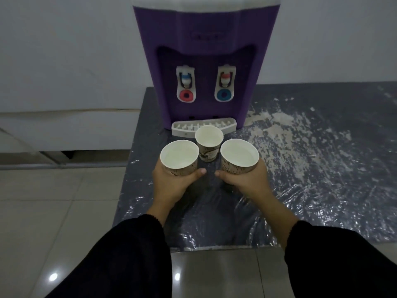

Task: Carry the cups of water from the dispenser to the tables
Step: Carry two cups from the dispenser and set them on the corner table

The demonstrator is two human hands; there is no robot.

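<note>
A purple water dispenser (205, 61) with two taps stands at the back of a low table (322, 168). My left hand (171, 186) grips a patterned paper cup (179, 157) with water in it. My right hand (247, 179) grips a second paper cup (239, 155), also filled. Both held cups are above the table, side by side. A third paper cup (208, 143) stands on the table between and behind them, just in front of the dispenser's white drip tray (182, 129).
The table is wrapped in shiny dark plastic with pale smears on its right part. A white wall is behind it. Pale floor tiles (53, 211) lie to the left and in front of the table's near edge.
</note>
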